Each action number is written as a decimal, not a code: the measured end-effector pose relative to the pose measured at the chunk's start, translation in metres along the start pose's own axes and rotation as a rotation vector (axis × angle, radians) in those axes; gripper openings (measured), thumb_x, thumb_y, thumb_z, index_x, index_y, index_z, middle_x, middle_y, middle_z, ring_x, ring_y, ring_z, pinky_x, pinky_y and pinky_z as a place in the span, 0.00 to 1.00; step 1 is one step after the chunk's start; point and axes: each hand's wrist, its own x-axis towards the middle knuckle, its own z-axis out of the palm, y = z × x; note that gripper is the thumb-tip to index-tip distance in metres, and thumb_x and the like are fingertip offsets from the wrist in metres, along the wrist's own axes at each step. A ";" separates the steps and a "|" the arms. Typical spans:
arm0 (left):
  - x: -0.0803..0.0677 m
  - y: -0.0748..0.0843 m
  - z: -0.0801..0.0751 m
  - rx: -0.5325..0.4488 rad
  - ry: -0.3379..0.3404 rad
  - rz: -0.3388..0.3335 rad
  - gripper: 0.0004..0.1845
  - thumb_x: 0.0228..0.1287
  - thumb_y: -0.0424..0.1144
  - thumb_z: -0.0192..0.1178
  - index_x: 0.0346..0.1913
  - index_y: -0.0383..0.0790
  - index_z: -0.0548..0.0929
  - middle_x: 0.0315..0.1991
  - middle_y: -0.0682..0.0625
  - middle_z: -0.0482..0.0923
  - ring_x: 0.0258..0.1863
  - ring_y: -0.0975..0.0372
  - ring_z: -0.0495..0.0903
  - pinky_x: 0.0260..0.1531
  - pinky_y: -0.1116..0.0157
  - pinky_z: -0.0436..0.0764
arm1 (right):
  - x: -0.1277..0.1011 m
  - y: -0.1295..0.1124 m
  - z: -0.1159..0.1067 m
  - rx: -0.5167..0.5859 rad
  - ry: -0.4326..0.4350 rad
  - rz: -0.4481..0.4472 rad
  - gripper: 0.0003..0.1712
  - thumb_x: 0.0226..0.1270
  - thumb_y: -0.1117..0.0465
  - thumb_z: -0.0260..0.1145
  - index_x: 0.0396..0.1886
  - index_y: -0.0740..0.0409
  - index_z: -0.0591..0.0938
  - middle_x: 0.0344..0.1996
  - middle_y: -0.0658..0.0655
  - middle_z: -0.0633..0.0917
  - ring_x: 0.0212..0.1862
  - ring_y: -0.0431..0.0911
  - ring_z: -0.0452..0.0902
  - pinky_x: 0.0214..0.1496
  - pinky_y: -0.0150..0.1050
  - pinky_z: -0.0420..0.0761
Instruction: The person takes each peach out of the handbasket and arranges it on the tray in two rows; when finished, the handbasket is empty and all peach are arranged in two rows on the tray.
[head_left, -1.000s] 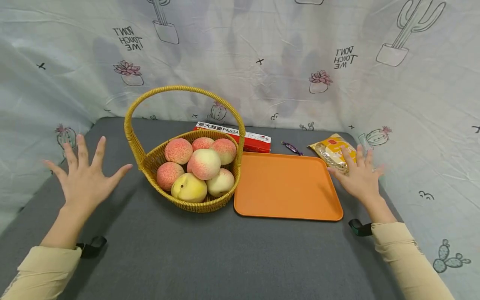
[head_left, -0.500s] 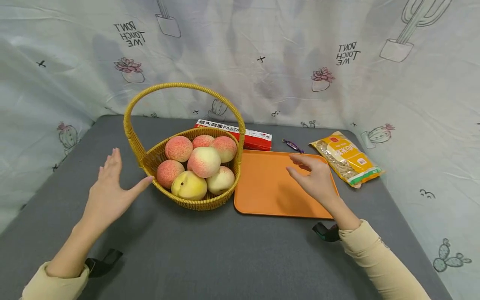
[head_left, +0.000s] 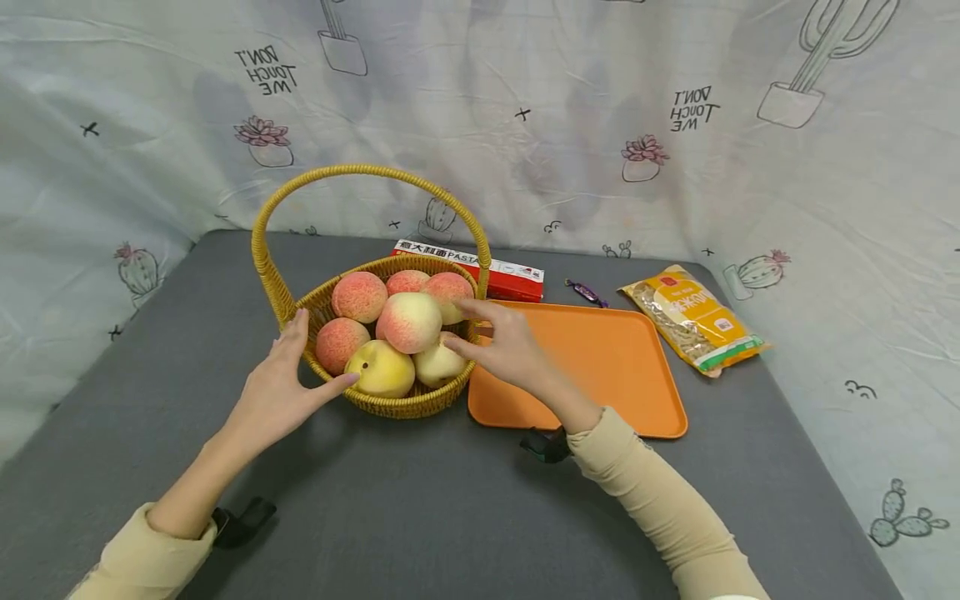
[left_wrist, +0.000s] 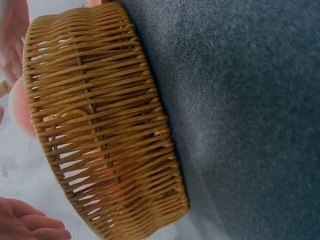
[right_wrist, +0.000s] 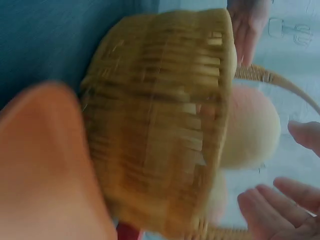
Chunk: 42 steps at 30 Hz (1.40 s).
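A yellow wicker basket (head_left: 405,407) with a tall arched handle stands left of centre, filled with several peaches, among them a pink-and-cream one (head_left: 410,322) on top and a yellow one (head_left: 381,371) in front. My left hand (head_left: 270,404) reaches over the basket's front left rim, fingers spread, thumb overlapping the yellow peach. From the other side, my right hand (head_left: 513,346) extends across the right rim, its thumb and fingers apart beside the peaches. The right wrist view shows the fingers (right_wrist: 270,210) holding nothing, close to the top peach (right_wrist: 252,127).
An orange tray (head_left: 585,358) lies right of the basket, partly under my right hand. Behind are a red-and-white pasta box (head_left: 513,282) and a purple wrapped candy (head_left: 587,292). A yellow food bag (head_left: 690,317) lies at the tray's right. A patterned curtain (head_left: 585,167) hangs behind the table.
Both hands have come inward to the basket: the left from the table's left side, the right from near the food bag across the tray. Basket and peaches look unmoved.
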 end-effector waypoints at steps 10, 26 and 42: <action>0.006 -0.005 0.003 0.063 -0.041 -0.037 0.63 0.58 0.65 0.62 0.75 0.26 0.38 0.75 0.30 0.35 0.69 0.29 0.44 0.61 0.31 0.54 | 0.032 -0.013 0.035 -0.152 -0.101 0.003 0.51 0.51 0.53 0.79 0.72 0.62 0.65 0.67 0.61 0.71 0.66 0.53 0.67 0.63 0.49 0.73; 0.010 -0.011 0.004 0.074 -0.092 -0.060 0.65 0.55 0.67 0.63 0.73 0.20 0.41 0.74 0.27 0.32 0.72 0.35 0.39 0.65 0.35 0.49 | 0.035 -0.008 0.042 -0.225 -0.016 -0.039 0.47 0.43 0.54 0.82 0.65 0.60 0.73 0.58 0.59 0.79 0.58 0.52 0.76 0.57 0.46 0.78; 0.015 -0.011 0.001 0.088 -0.138 -0.088 0.66 0.55 0.69 0.62 0.73 0.21 0.39 0.74 0.28 0.30 0.71 0.31 0.39 0.63 0.32 0.50 | 0.022 -0.006 0.022 0.155 0.182 -0.138 0.44 0.36 0.66 0.84 0.59 0.63 0.78 0.49 0.60 0.83 0.45 0.49 0.83 0.48 0.36 0.83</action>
